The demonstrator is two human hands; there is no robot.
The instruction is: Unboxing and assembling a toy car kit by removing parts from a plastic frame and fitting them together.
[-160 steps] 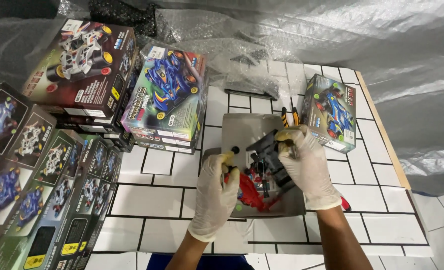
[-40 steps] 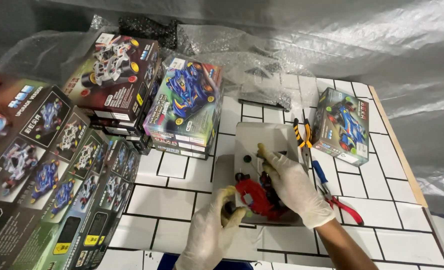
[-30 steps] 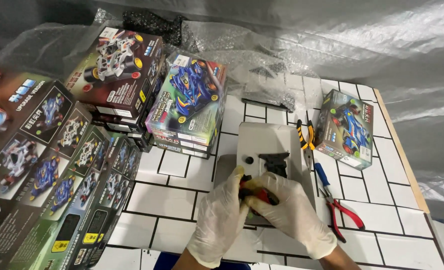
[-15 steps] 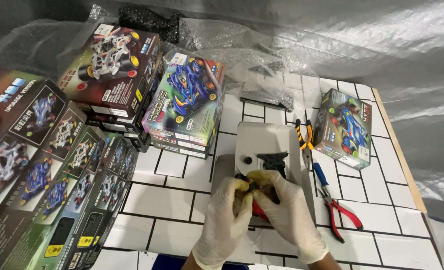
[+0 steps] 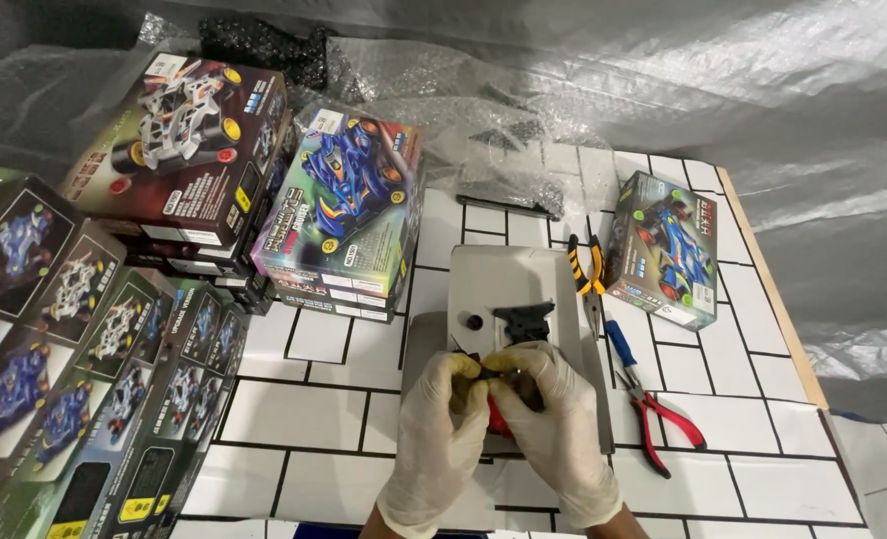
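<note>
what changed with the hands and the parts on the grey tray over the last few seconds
The left hand and right hand came together at the near end of the grey tray, now jointly pinching a small dark part with yellow bits over the red piece; a second ago the right hand reached farther up the tray. The black part, pliers, red-handled cutters and boxes stayed put.

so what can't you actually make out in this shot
Head view, the only one:
- The small part between the left hand and right hand: gloved fingers cover it; only red, yellow and black bits show.
- Grey tray: its near end is hidden by the hands.
- Dark boxes on the left: cut off by the picture edge.
- Black piece on the tray: too small to identify.
- Red-handled pliers: jaws too small to read.
</note>
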